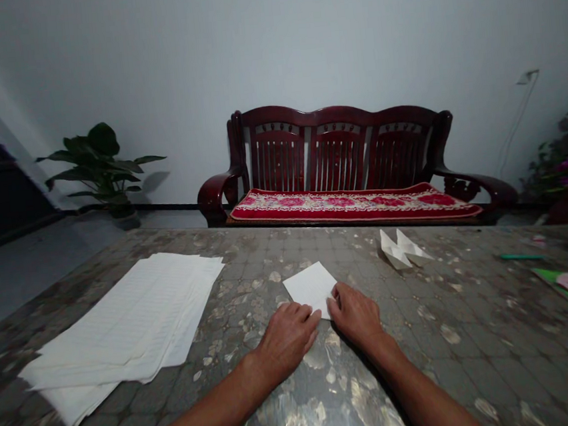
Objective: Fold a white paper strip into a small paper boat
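Left hand [288,330]: fingers close together, tips over the near-left edge of the small white paper [311,282], thumb by its near corner. Right hand [357,310]: fingers curled narrow at the paper's right edge, thumb close to the left thumb. Can't tell if either is pinching or only pressing; fold layers under the tips too small to read.

Paper lies between both hands, far corner pointing away from the fingers, on the patterned tabletop [250,276]. My take: pin with the left, line up edges with the right, then press from the middle outward. Light pressure until corners match; thin sheet would skew easily.

Right of and beyond the right fingers: folded paper model [402,252], clear of the elbows. Farther right, green pen [522,256]. Well left of the left fingers: paper stack [128,322].
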`<state>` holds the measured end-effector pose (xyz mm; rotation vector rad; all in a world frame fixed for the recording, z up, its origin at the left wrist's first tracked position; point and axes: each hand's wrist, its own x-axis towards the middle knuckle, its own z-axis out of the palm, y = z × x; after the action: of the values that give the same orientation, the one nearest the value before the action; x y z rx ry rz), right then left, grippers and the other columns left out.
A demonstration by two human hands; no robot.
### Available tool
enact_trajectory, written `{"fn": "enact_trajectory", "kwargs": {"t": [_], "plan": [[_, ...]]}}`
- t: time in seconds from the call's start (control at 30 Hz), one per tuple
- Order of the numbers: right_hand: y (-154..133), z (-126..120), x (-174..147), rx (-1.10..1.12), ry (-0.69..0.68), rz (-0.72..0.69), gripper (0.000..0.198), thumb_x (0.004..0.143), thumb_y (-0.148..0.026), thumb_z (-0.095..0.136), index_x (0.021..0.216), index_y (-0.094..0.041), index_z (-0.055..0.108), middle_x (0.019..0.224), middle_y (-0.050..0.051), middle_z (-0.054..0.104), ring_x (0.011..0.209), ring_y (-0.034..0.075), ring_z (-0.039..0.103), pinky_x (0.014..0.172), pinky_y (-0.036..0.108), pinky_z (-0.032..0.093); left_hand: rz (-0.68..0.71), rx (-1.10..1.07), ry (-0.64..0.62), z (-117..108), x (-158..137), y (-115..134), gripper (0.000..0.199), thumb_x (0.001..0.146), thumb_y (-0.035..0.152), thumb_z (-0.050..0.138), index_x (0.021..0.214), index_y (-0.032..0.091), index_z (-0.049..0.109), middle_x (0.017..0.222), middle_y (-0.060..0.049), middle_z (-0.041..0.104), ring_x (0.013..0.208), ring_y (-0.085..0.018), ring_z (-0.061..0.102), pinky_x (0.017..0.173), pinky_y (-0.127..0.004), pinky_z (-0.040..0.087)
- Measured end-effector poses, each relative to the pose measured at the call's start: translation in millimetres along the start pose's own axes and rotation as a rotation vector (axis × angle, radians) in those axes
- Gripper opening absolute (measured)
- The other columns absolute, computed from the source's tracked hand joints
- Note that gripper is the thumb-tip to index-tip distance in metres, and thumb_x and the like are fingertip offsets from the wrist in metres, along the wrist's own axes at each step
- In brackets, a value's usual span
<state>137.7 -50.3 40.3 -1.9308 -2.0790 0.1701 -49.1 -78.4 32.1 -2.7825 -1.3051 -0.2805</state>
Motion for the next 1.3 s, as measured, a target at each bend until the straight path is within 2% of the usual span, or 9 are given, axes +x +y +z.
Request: {"fn": "enact_trajectory", "kwargs": {"t": [0.33,0.47,0.57,0.63,0.73,0.83,0.93,1.17,1.3], "plan": [[17,2,0,-0.106,0.132,-0.073,0.028,0.09,-0.024,0.057,0.118,-0.02,0.063,0.115,0.013,0.065,0.109,0.03,0.056,0.092,0.042,0.041,-0.022,-0.041,0.037,4,-8,3,0.036,0.093,0.027,0.064,0.127,0.021,0.055,0.122,-0.007,0.064,0.112,-0.025,0.06,0.096,-0.042,0.046],[14,8,-1,-0.03,0.281,-0.258,0.04,0.09,-0.012,0.047,0.128,-0.016,0.059,0.135,0.015,0.059,0.132,0.031,0.045,0.111,0.05,0.032,-0.056,-0.04,0.026,2,-9,4,0.038,0.093,0.031,0.063,0.13,0.024,0.055,0.123,-0.006,0.064,0.114,-0.027,0.058,0.096,-0.044,0.046],[6,17,-9,0.128,0.345,-0.455,0.045,0.095,-0.012,0.037,0.136,-0.015,0.053,0.144,0.013,0.054,0.142,0.027,0.037,0.117,0.051,0.029,-0.079,-0.034,0.026,2,-9,5,0.037,0.093,0.031,0.062,0.129,0.025,0.056,0.121,-0.006,0.064,0.113,-0.027,0.058,0.096,-0.044,0.046],[0,23,-19,0.227,0.305,-0.54,0.045,0.1,-0.019,0.034,0.143,-0.016,0.048,0.149,0.011,0.05,0.143,0.023,0.037,0.118,0.049,0.031,-0.095,-0.031,0.011,2,-9,6,0.03,0.093,0.029,0.063,0.122,0.023,0.06,0.117,-0.007,0.065,0.112,-0.027,0.057,0.096,-0.045,0.046],[-6,27,-36,0.266,0.172,-0.549,0.051,0.104,-0.032,0.032,0.152,-0.015,0.036,0.157,0.012,0.039,0.147,0.022,0.031,0.119,0.046,0.033,-0.127,-0.043,-0.02,1,-8,8,0.021,0.09,0.025,0.065,0.11,0.02,0.064,0.117,-0.007,0.064,0.114,-0.027,0.056,0.099,-0.044,0.046],[-6,27,-45,0.224,-0.008,-0.528,0.06,0.105,-0.044,0.031,0.156,-0.013,0.028,0.159,0.014,0.032,0.148,0.025,0.029,0.12,0.047,0.031,-0.14,-0.072,-0.034,0,-8,9,0.029,0.088,0.02,0.066,0.116,0.02,0.062,0.125,-0.006,0.063,0.117,-0.027,0.054,0.102,-0.042,0.044],[-2,25,-43,0.167,-0.123,-0.524,0.065,0.104,-0.05,0.03,0.156,-0.011,0.027,0.16,0.016,0.027,0.149,0.028,0.025,0.122,0.05,0.026,-0.147,-0.068,-0.041,-1,-8,9,0.04,0.088,0.017,0.065,0.127,0.021,0.057,0.126,-0.006,0.062,0.118,-0.026,0.055,0.103,-0.041,0.044],[11,12,-29,0.058,-0.23,-0.545,0.071,0.102,-0.056,0.026,0.155,-0.008,0.028,0.161,0.017,0.018,0.151,0.028,0.014,0.123,0.051,0.019,-0.137,-0.003,0.007,9,-12,5,0.039,0.093,0.017,0.057,0.132,0.018,0.053,0.126,-0.009,0.063,0.116,-0.026,0.056,0.101,-0.042,0.046],[16,11,-25,0.019,-0.201,-0.566,0.067,0.103,-0.053,0.03,0.154,-0.011,0.032,0.161,0.016,0.021,0.151,0.028,0.017,0.122,0.052,0.019,-0.139,0.013,0.04,9,-14,5,0.036,0.094,0.015,0.052,0.13,0.019,0.053,0.122,-0.009,0.065,0.113,-0.025,0.058,0.097,-0.041,0.047]]}}
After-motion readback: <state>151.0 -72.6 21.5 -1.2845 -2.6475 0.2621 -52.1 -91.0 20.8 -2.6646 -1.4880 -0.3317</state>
